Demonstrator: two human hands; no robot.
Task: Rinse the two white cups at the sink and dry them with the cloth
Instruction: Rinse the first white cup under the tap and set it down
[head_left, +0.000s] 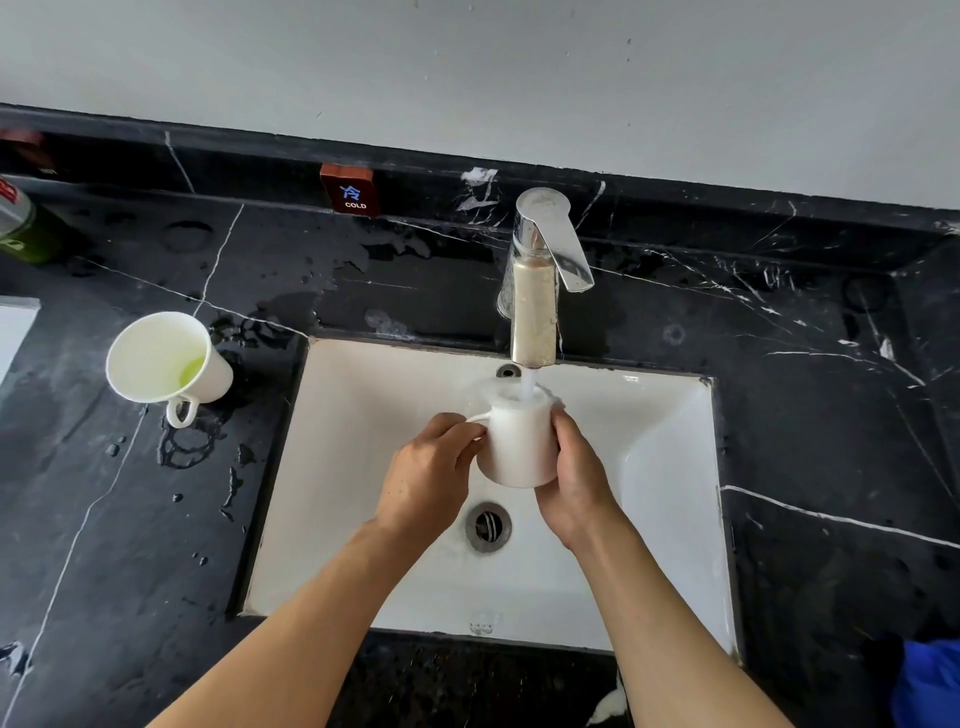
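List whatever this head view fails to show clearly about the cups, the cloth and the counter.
- Inside of the white cup under the tap: hidden by overflowing water.
- Its handle: mostly covered by the left hand.
- Right hand fingers: behind the cup.
- Blue item, possibly the cloth: cut off by the bottom right edge.
- Green bottle: cut off at left.
- Red tag: text too blurred.

We read this as a washroom or pantry sink area: white undermount basin (670, 467) set in a black veined marble counter (810, 364), chrome mixer tap (540, 270) running, "COLD" label (352, 193) on the backsplash, plain grey wall (467, 67) behind.
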